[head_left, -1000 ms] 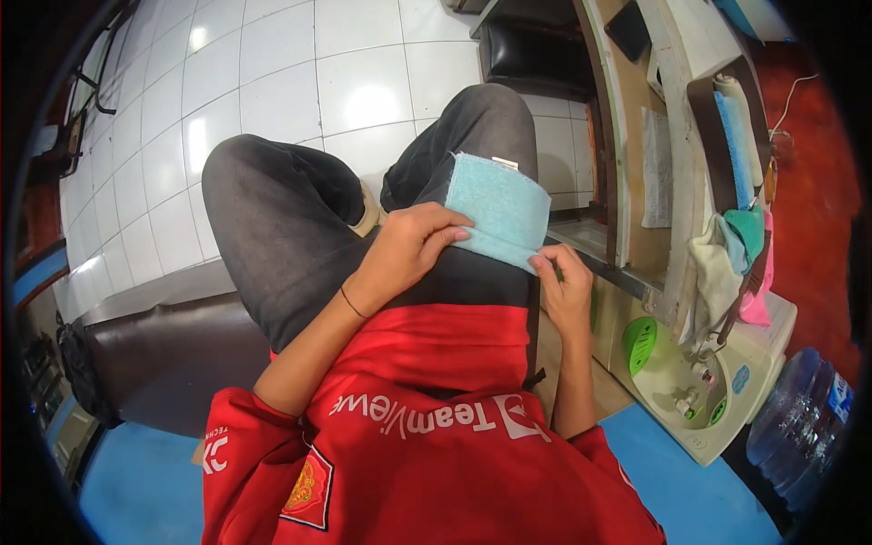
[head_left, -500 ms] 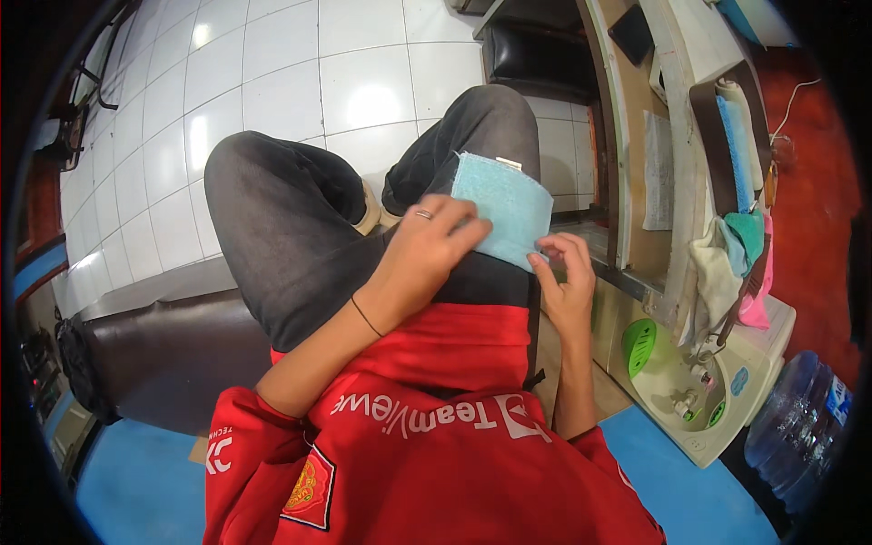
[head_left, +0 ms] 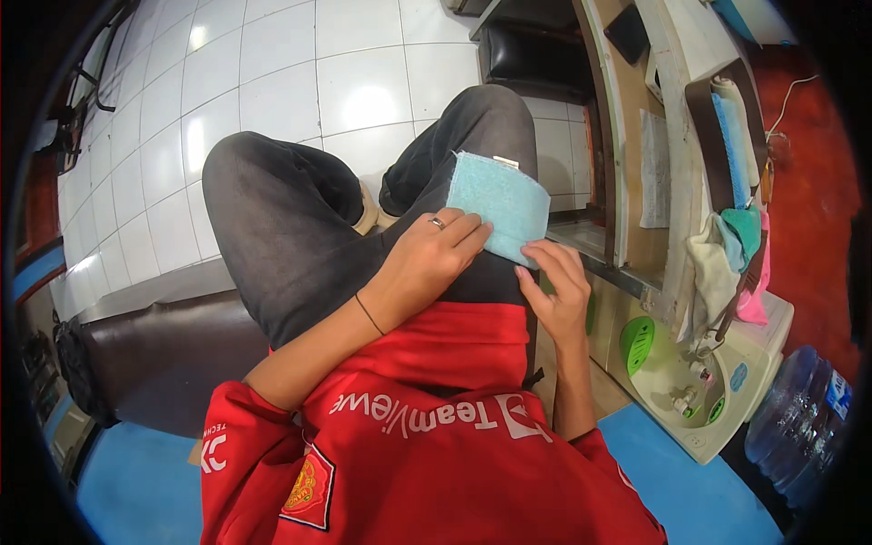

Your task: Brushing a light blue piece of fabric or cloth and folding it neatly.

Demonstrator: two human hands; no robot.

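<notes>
A light blue terry cloth (head_left: pixel 495 195), folded into a rough square with a small white tag at its far edge, lies on my right thigh. My left hand (head_left: pixel 436 254), with a ring on one finger, is closed at the cloth's near left edge, its curled fingertips on the fabric. At the near right corner, my right hand (head_left: pixel 559 291) has its fingers on the cloth and the thumb just below, pinching the edge. The underside of the cloth and the left thumb are hidden.
To the right, several small towels (head_left: pixel 713 263) hang from a strap beside a wooden frame. Below them stands a cream water dispenser (head_left: pixel 668 391), with a large clear water bottle (head_left: pixel 795 427) beyond. A dark padded bench (head_left: pixel 163 363) is at left, and a black cushion (head_left: pixel 536 59) lies ahead.
My left hand has slid slightly down along the cloth. My right hand has moved left, bringing its fingers onto the near right corner. The cloth stays on the thigh.
</notes>
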